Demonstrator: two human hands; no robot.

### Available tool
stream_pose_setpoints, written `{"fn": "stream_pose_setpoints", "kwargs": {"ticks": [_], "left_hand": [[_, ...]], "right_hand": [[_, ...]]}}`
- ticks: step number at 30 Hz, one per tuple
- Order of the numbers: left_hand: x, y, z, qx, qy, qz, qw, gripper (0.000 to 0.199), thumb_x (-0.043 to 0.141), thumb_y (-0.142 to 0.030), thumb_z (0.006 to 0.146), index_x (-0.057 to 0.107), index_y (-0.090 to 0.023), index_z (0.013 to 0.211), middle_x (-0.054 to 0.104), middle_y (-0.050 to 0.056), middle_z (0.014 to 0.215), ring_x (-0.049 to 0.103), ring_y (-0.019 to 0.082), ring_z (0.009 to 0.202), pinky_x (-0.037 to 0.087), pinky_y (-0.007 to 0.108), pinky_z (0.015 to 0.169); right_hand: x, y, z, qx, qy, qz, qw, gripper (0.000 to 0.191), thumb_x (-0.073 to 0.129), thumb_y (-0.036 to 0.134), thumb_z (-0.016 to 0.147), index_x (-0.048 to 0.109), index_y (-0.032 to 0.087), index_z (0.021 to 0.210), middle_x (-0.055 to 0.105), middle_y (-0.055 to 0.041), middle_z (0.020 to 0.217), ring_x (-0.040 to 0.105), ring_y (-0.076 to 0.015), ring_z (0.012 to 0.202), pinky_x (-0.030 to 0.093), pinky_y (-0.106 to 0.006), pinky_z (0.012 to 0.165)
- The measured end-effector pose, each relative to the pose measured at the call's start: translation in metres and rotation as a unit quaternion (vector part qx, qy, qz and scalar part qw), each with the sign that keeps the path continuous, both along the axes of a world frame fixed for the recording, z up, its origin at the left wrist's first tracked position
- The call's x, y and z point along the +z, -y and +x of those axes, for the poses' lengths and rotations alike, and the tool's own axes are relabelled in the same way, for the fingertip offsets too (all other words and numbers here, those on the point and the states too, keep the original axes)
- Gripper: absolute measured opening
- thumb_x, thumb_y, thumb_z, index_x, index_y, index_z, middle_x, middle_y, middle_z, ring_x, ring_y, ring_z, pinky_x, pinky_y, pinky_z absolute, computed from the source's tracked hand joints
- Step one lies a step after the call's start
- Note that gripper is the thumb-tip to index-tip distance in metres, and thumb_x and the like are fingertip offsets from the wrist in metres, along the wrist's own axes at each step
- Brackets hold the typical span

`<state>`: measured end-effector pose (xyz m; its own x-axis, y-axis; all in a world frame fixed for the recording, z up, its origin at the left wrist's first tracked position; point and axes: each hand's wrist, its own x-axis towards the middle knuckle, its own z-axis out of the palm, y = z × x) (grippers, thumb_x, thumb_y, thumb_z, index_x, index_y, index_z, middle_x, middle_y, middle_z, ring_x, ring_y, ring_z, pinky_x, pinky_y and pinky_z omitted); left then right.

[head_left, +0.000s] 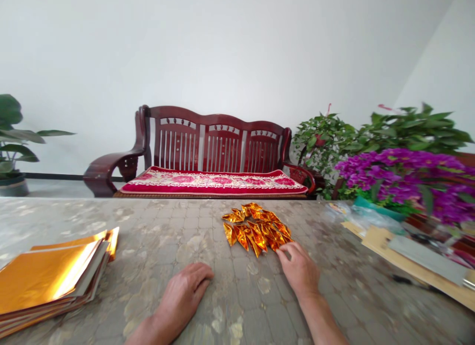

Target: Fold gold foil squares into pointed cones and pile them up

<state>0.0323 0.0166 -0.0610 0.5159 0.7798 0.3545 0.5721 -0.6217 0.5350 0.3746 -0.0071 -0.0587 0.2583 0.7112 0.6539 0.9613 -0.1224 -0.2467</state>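
Several folded gold paper ingots [256,227] lie in a cluster on the patterned tablecloth [193,226], ahead of both hands. At the near right edge of that cluster, my right hand [301,271] has its thumb and fingertips pinched on one gold paper ingot; the fingers hide most of that piece. My left hand [185,290] rests on the tablecloth to the left, apart from the cluster, its fingers curled together with nothing visible in them. A stack of flat gold foil paper sheets [44,273] sits at the far left, away from my left hand.
On the right are cardboard pieces [415,263], a black pen-like item [415,281], clear plastic wrapping [374,219] and purple flowers [408,179]. Past the table's far edge stands a wooden bench [222,142] with a red-and-white cushion [215,181]. Potted plants [15,137] flank it.
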Motion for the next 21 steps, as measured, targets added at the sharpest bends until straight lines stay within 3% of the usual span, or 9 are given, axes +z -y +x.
{"fn": "stream_pose_setpoints", "kwargs": {"ticks": [7,12,21], "left_hand": [[0.0018,0.0007,0.0000,-0.007,0.002,-0.002,1.000,0.021,0.052,-0.017,0.091,0.071,-0.026,0.093,0.073,0.000,0.103,0.068,0.017,0.099,0.052,0.025,0.090],[-0.0016,-0.0007,-0.0009,-0.011,0.007,0.003,1.000,0.020,0.052,-0.019,0.093,0.071,-0.026,0.093,0.073,0.000,0.104,0.068,0.017,0.100,0.052,0.025,0.090],[-0.0001,0.0012,-0.0005,-0.001,0.003,0.000,1.000,0.020,0.053,-0.017,0.092,0.070,-0.026,0.092,0.073,-0.001,0.107,0.068,0.017,0.100,0.052,0.024,0.090]], "right_hand": [[0.0053,0.0048,-0.0032,-0.069,-0.024,-0.035,0.997,0.019,0.053,0.035,0.086,0.066,0.026,0.075,0.070,-0.0031,0.082,0.060,-0.0201,0.073,0.028,-0.029,0.055],[0.0075,0.0043,-0.0060,-0.101,-0.043,-0.093,0.990,0.017,0.059,0.040,0.084,0.066,0.027,0.076,0.070,-0.0030,0.078,0.061,-0.0218,0.070,0.024,-0.029,0.053],[0.0099,0.0004,-0.0097,-0.096,-0.080,-0.153,0.980,0.012,0.056,0.035,0.088,0.064,0.026,0.090,0.073,-0.0021,0.079,0.065,-0.0211,0.068,0.028,-0.028,0.054]]}}
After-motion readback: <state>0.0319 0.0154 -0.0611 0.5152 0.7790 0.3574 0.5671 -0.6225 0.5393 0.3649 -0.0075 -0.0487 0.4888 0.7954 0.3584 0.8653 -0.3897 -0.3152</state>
